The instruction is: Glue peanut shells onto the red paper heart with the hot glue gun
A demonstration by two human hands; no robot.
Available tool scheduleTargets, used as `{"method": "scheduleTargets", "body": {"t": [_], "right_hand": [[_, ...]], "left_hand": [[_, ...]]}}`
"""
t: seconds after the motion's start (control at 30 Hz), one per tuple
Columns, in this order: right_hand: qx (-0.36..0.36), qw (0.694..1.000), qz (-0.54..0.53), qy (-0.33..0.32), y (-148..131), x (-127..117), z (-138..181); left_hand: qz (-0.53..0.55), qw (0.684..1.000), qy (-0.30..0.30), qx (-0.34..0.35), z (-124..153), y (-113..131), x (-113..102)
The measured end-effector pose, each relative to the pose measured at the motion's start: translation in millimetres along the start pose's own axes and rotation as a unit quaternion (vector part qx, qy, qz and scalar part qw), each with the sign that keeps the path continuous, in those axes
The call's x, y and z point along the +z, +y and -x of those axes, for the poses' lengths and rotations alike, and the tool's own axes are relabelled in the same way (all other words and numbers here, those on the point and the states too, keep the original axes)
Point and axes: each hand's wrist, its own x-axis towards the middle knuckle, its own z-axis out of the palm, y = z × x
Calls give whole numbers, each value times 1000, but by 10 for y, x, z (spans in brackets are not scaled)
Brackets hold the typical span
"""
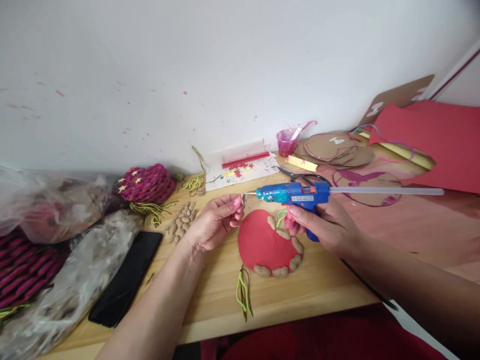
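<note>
My right hand [330, 225] grips a blue hot glue gun [305, 195] by its handle, with a long translucent glue stick [386, 191] sticking out of its back. The gun's metal nozzle points left at a peanut [243, 200], which my left hand [217, 222] pinches between thumb and fingertips; fingers partly cover the nut. Below both hands lies a red disc [258, 242] with several peanuts [281, 271] along its right and bottom rim. From the disc's lower left hangs a yellow-green and dark tassel [243, 295]. Left of my left hand lie loose peanuts [183, 220].
A black phone [126, 280] and plastic bags [90, 270] occupy the left side. Behind stand stacked purple discs [146, 185], a paper with star cutouts [240, 172], scissors [303, 177] and a stained cup [287, 142]. Cardboard discs [333, 147] and red sheets [442, 140] lie right.
</note>
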Motion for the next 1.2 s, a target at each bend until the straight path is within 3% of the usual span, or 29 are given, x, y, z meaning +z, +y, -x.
{"method": "scheduleTargets", "body": {"t": [0.93, 1.2], "right_hand": [[9, 1000, 17, 18, 10, -15, 5], [-6, 998, 55, -24, 10, -23, 43]], "left_hand": [[-3, 1000, 15, 7, -4, 6, 10], [9, 1000, 14, 24, -16, -1, -16]]}}
